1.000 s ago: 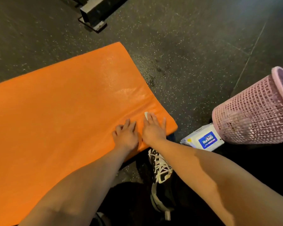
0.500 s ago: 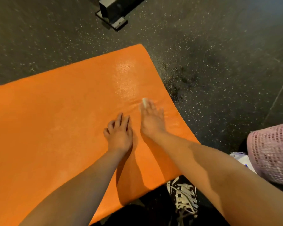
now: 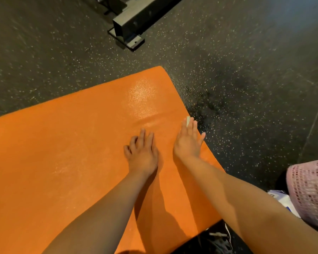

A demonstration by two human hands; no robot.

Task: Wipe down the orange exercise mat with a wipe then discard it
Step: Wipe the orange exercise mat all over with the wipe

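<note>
The orange exercise mat [image 3: 68, 153] lies flat on the dark speckled floor and fills the left and centre of the head view. My right hand [image 3: 188, 142] lies flat near the mat's right edge, fingers straight, pressing a white wipe [image 3: 187, 121] against the mat. Only a small corner of the wipe shows past my fingertips. My left hand [image 3: 142, 153] rests on the mat just left of the right hand, its fingers partly bent against the surface, holding nothing. A wet sheen shows on the mat beyond my hands.
A pink mesh bin [image 3: 312, 193] lies at the right edge, with a white and blue wipes pack [image 3: 283, 200] beside it. A black metal equipment foot [image 3: 130, 32] stands on the floor beyond the mat. My shoe [image 3: 218, 241] shows at the bottom.
My right hand has slid the wipe forward along the mat's right edge, away from the near corner. My left hand followed forward. The view shifted, pushing the bin toward the right edge.
</note>
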